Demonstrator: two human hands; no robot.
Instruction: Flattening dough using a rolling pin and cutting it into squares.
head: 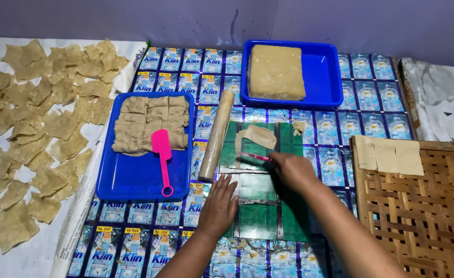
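Bright, even light across the whole scene, falling from above, colours vivid. Glare shows on the glossy green sheet near six o'clock. A soft shadow sits under the left hand, faint, no hard edges. The right hand shows slight motion blur at the fingertips. Focus is sharp at centre; the wall at twelve o'clock is dimmer, and the corners stretch a little.
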